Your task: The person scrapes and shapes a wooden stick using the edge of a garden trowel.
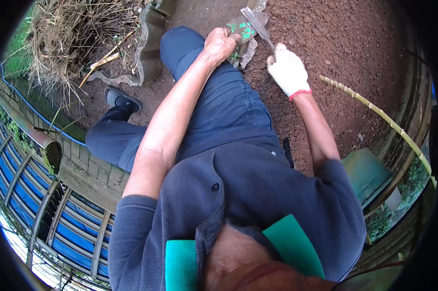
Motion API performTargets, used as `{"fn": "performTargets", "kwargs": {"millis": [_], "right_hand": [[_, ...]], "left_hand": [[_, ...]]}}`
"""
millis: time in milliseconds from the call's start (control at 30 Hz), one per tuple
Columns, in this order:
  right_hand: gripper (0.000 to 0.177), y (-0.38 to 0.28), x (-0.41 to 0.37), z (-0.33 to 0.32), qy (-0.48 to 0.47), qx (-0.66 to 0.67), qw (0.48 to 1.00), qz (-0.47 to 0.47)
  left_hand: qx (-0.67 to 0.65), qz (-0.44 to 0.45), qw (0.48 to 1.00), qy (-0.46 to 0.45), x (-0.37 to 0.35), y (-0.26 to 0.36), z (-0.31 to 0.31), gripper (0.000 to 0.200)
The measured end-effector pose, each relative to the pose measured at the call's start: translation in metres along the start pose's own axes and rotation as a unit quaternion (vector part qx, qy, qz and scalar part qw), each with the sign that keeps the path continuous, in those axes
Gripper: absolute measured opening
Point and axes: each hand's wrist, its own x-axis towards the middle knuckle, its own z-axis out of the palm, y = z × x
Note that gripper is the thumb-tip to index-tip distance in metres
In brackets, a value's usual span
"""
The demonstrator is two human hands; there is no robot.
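My bare left hand (221, 44) is closed at the near end of a flat piece with bright green marks (243, 30), above my knee. Its far end is grey and lies beside a rough, broken edge. In my right hand (288, 69), which wears a white glove with a red cuff, is the thin handle of a small metal tool (258, 26). The tool's flat head is raised over the green-marked piece; whether the two touch I cannot tell. My left fingertips are partly hidden.
Bare brown soil (335, 43) spreads on the right, crossed by a long segmented stalk (374, 107). A green container (367, 174) stands at the lower right. Dry straw (68, 39) and a wavy grey edging (150, 48) are at the upper left, with a blue hose (39, 112) below.
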Motion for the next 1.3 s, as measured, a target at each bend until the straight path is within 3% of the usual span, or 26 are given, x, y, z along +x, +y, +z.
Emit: {"fn": "performTargets", "kwargs": {"millis": [33,67,133,233,267,300,333,367,433,467,533,600,667,767,800,833,900,933,967,1033,1133,1200,1233,1300], "right_hand": [[0.028,-0.006,-0.005,-0.010,0.005,-0.006,1.000,-0.008],[0.029,-0.016,-0.011,-0.019,0.099,0.036,0.994,-0.003],[0.029,-0.012,-0.001,-0.006,0.055,0.028,0.998,0.029],[0.030,-0.006,0.006,-0.005,0.004,0.076,0.997,0.020],[0.030,-0.003,0.013,-0.015,0.014,0.114,0.993,0.024],[0.031,-0.009,0.006,-0.026,0.008,0.153,0.988,0.032],[0.031,-0.010,0.005,-0.028,0.071,0.209,0.975,0.011],[0.033,-0.014,0.011,-0.034,0.079,0.366,0.925,0.068],[0.039,-0.046,0.007,-0.066,0.064,0.649,0.736,0.179],[0.047,-0.046,0.015,-0.068,0.040,0.693,0.699,0.171],[0.039,-0.043,0.040,-0.057,0.007,0.815,0.569,0.107],[0.034,-0.052,0.054,-0.053,-0.019,0.841,0.535,0.076],[0.039,-0.068,0.061,-0.059,-0.053,0.791,0.603,0.084],[0.028,-0.090,0.074,-0.055,0.030,0.710,0.703,0.009],[0.019,-0.104,0.064,-0.068,0.047,0.718,0.693,0.030],[0.020,-0.115,0.055,-0.079,0.037,0.715,0.696,0.055],[0.021,-0.122,0.043,-0.092,0.024,0.704,0.701,0.112],[0.023,-0.117,0.048,-0.083,0.064,0.714,0.692,0.088],[0.022,-0.112,0.049,-0.081,0.065,0.720,0.684,0.099],[0.021,-0.099,0.050,-0.078,0.071,0.730,0.669,0.122],[0.020,-0.079,0.054,-0.068,0.093,0.722,0.668,0.155],[0.020,-0.067,0.056,-0.057,0.118,0.717,0.670,0.153],[0.020,-0.061,0.057,-0.051,0.128,0.714,0.672,0.153],[0.016,-0.042,0.060,-0.048,0.092,0.618,0.755,0.201]], "left_hand": [[-0.021,-0.011,1.000,-0.005,-0.004,-0.004,0.002,0.035],[-0.041,-0.020,0.999,-0.011,-0.008,-0.007,0.005,0.035],[-0.113,0.001,0.993,0.034,0.003,-0.007,0.008,0.034],[-0.069,-0.015,0.997,-0.006,0.009,-0.005,0.006,0.031],[-0.171,-0.005,0.985,0.001,0.010,-0.007,0.010,0.033],[-0.271,-0.040,0.958,-0.080,-0.001,-0.012,0.002,0.034],[-0.365,-0.064,0.916,-0.157,-0.007,-0.008,-0.019,0.034],[-0.450,-0.079,0.859,-0.230,-0.010,0.002,-0.036,0.034],[-0.541,-0.053,0.796,-0.268,-0.040,0.015,-0.050,0.043],[-0.579,-0.046,0.756,-0.303,-0.048,0.012,-0.056,0.046],[-0.621,-0.023,0.700,-0.352,-0.063,0.008,-0.065,0.055],[-0.643,0.004,0.671,-0.370,-0.075,0.005,-0.072,0.056],[-0.663,0.017,0.647,-0.376,-0.089,0.006,-0.080,0.056],[-0.634,0.038,0.703,-0.321,-0.099,0.005,-0.097,0.055],[-0.599,0.051,0.753,-0.269,-0.099,0.001,-0.100,0.050],[-0.539,0.059,0.823,-0.168,-0.100,0.004,-0.101,0.049],[-0.392,0.067,0.917,0.031,-0.100,0.016,-0.096,0.047],[-0.373,0.097,0.923,0.008,-0.090,0.001,-0.099,0.042],[-0.401,0.092,0.911,0.031,-0.085,-0.002,-0.094,0.037],[-0.315,0.120,0.938,0.079,-0.085,0.015,-0.088,0.035],[0.005,0.257,0.955,0.147,-0.068,0.020,-0.073,0.037],[0.060,0.240,0.963,0.103,-0.047,0.022,-0.060,0.037],[0.088,0.230,0.966,0.081,-0.034,0.022,-0.050,0.037],[-0.062,0.173,0.983,-0.001,-0.007,0.013,-0.019,0.040]]}}
